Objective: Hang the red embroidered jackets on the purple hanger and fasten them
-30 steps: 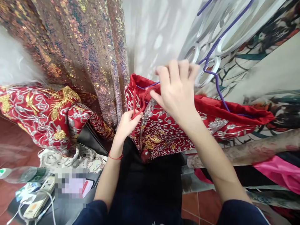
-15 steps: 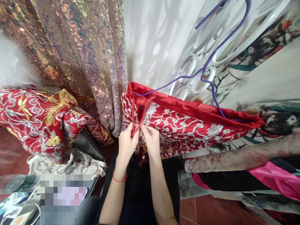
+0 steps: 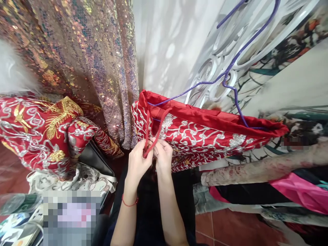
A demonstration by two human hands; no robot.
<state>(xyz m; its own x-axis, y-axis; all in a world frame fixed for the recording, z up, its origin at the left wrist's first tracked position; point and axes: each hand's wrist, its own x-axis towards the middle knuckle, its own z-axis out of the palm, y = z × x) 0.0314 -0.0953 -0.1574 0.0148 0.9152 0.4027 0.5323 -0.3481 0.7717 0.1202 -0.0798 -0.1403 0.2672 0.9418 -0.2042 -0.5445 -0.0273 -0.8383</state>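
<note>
Costume or garment storage corner, likely dress rental or tailoring room. Evidence: red embroidered garment (image 3: pixel 205 136) on purple wire hanger (image 3: pixel 230 68); second red gold-embroidered garment (image 3: pixel 46 130) heaped at left; sequined fabric (image 3: pixel 84 58) hanging behind; white feathery trim (image 3: pixel 12 75) at far left; printed fabrics and pink cloth (image 3: pixel 302 194) piled at right; white ornamental metal grille (image 3: pixel 217 54); terracotta tile floor (image 3: pixel 230 229); power strip (image 3: pixel 23 232) bottom left.

Bare forearms; a thin red string bracelet (image 3: pixel 129 203) circles the left wrist.
</note>
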